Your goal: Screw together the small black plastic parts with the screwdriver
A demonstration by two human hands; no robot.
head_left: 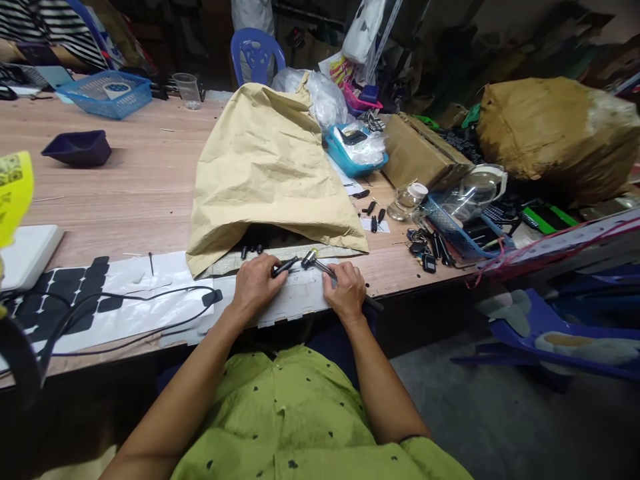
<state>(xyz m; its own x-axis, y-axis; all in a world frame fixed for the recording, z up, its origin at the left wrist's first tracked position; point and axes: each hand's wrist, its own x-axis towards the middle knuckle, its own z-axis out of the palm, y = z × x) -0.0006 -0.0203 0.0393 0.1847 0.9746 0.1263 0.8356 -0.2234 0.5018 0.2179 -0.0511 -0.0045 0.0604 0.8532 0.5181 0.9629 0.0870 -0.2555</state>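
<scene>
My left hand (257, 283) is closed around a small slim black part (285, 266), whose tip points right over the white board (295, 293) at the table's front edge. My right hand (346, 287) grips a small hammer (311, 259) by its handle. The hammer's metal head, with a yellowish face, is just right of the black part; its dark handle end sticks out past my palm. Beyond my hands a large tan paper sack (260, 167) lies with its mouth towards me. Several small black pieces (253, 249) show at that mouth; its inside is too dark to make out.
On the left are a black cable (145, 293), a sheet of black stickers (65, 300), a dark purple tray (77, 148) and a blue basket (107, 93). On the right stand a glass jar (406, 201), a blue basket of parts (457, 227) and a cardboard box (423, 150).
</scene>
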